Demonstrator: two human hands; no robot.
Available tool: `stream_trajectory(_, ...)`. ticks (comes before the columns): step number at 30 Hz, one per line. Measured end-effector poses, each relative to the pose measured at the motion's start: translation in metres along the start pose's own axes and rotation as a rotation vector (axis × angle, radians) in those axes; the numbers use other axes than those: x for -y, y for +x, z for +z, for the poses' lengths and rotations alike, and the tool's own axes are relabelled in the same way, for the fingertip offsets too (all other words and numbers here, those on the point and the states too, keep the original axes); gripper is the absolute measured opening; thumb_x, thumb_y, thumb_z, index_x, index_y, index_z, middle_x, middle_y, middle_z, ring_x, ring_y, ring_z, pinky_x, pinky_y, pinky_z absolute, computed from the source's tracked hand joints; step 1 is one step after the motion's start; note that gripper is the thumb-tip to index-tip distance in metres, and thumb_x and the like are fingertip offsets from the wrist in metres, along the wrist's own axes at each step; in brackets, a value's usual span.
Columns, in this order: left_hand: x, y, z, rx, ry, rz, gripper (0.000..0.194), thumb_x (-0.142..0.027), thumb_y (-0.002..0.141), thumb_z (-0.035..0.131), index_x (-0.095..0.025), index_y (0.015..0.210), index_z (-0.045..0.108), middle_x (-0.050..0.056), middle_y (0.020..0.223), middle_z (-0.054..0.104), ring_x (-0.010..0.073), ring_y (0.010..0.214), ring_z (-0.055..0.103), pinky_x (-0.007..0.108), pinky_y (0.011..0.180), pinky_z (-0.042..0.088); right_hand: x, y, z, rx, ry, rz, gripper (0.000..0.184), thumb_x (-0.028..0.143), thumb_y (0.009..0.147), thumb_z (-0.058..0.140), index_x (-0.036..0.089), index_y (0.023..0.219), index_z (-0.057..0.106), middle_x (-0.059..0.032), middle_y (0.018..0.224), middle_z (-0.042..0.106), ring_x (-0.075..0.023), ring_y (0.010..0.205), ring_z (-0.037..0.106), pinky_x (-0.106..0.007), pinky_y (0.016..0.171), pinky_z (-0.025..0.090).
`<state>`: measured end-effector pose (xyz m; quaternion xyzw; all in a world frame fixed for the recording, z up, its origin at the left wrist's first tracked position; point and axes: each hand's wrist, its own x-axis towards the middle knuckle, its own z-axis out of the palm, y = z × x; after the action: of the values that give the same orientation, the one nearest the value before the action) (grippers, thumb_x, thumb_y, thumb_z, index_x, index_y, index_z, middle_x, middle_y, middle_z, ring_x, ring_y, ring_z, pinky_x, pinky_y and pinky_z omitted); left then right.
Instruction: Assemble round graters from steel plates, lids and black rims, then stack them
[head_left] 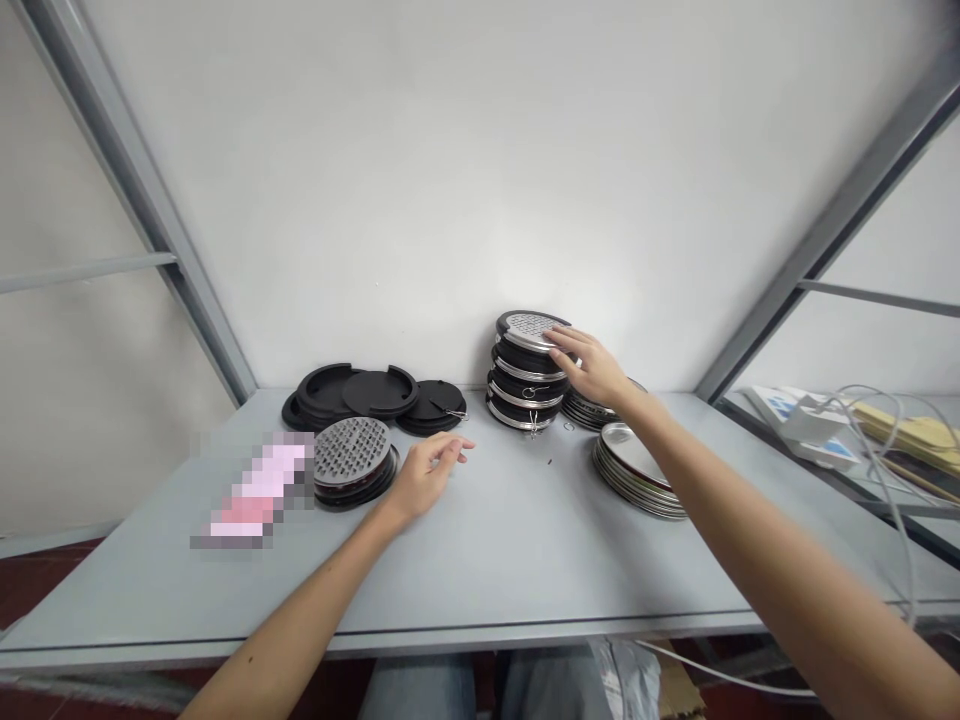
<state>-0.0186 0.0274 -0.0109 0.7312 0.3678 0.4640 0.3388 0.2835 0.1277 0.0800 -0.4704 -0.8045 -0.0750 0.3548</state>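
Note:
My right hand (592,368) reaches to a stack of round discs (525,385) at the back. Its fingers are stretched out over the right side of the top disc (531,326), which has a grey grid-patterned face and a black notched rim. Black and silver layers alternate down the stack, and small metal rings or clips hang from its front. Above the table's middle is my left hand (429,475), fingers loosely bent, nothing visible in them. Just left of it sits a low pile of discs topped by a grey textured plate (352,450).
Black notched rings (322,390) and black discs (431,405) lie at the back left. Silver round plates (637,475) are stacked at right, partly behind my forearm. A blurred pink item (262,490) lies at left. White cables (885,470) hang beyond the right frame.

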Motion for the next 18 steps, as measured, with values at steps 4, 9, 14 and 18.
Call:
stream_trajectory(4, -0.005, 0.0, 0.0, 0.004, 0.021, 0.001, 0.045, -0.047, 0.096, 0.039, -0.014, 0.098, 0.068, 0.011, 0.098, 0.068, 0.019, 0.082, 0.065, 0.032, 0.076, 0.05, 0.005, 0.002, 0.0, 0.004, -0.041, -0.027, 0.045, 0.044, 0.094, 0.04, 0.023, 0.13, 0.056, -0.0088, 0.136, 0.054, -0.0286, 0.129, 0.046, -0.051, 0.109, 0.035)
stream_trajectory(9, -0.002, -0.001, 0.001, 0.013, 0.094, 0.008, 0.043, -0.044, 0.097, 0.038, -0.014, 0.098, 0.069, 0.01, 0.093, 0.069, 0.0185, 0.08, 0.064, 0.031, 0.074, 0.05, 0.01, 0.0, 0.0, 0.011, -0.1, -0.055, 0.048, 0.045, 0.095, 0.036, 0.019, 0.133, 0.053, -0.0094, 0.137, 0.053, -0.0275, 0.13, 0.044, -0.048, 0.11, 0.034)
stream_trajectory(14, 0.006, -0.002, 0.002, 0.047, 0.231, 0.109, 0.029, -0.032, 0.095, 0.047, -0.017, 0.095, 0.071, 0.006, 0.097, 0.068, 0.0178, 0.09, 0.063, 0.029, 0.082, 0.049, 0.007, -0.005, 0.002, -0.034, -0.139, -0.026, 0.052, 0.046, 0.093, 0.041, 0.016, 0.135, 0.05, -0.0115, 0.14, 0.049, -0.0322, 0.138, 0.031, -0.054, 0.111, 0.03)
stream_trajectory(18, 0.012, -0.003, -0.001, 0.111, 0.361, 0.165, 0.022, -0.023, 0.092, 0.051, -0.021, 0.101, 0.071, 0.004, 0.102, 0.067, 0.0168, 0.093, 0.062, 0.028, 0.086, 0.048, 0.02, -0.016, 0.003, -0.242, -0.109, -0.062, 0.045, 0.038, 0.091, 0.045, 0.017, 0.131, 0.052, -0.0129, 0.134, 0.054, -0.0312, 0.133, 0.039, -0.054, 0.107, 0.035)
